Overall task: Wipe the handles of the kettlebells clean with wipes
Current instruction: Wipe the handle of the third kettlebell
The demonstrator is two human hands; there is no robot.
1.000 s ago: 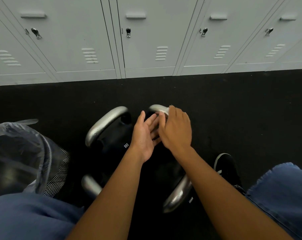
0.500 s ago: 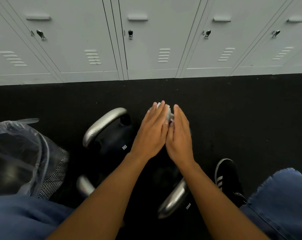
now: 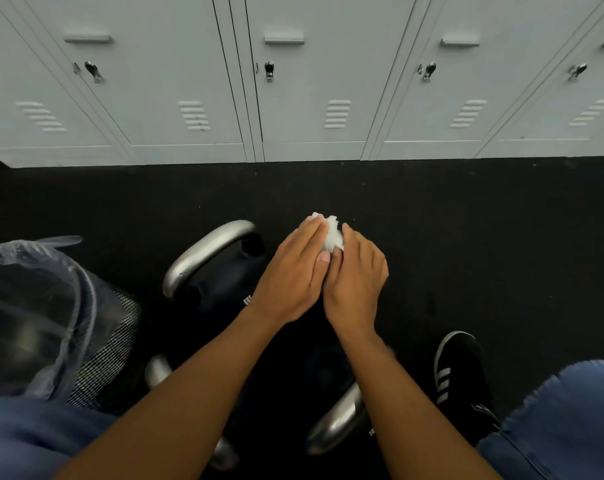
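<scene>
A crumpled white wipe (image 3: 332,233) is pressed between my left hand (image 3: 290,271) and my right hand (image 3: 356,275), both held palm to palm over the dark floor. Black kettlebells with silver handles stand below. One handle (image 3: 203,254) shows in full to the left of my hands. A second handle (image 3: 338,420) lies under my right forearm, and a third handle (image 3: 156,370) peeks out beside my left forearm. The handle under my hands is hidden.
A mesh bin lined with a clear plastic bag (image 3: 41,317) stands at the left. Grey lockers (image 3: 293,98) run along the back wall. My black shoe (image 3: 461,372) and blue jeans (image 3: 563,427) are at the right, on black floor.
My hands have come together and lifted slightly. The wipe, first wrapped on a handle under my right hand, is now bunched up between both palms.
</scene>
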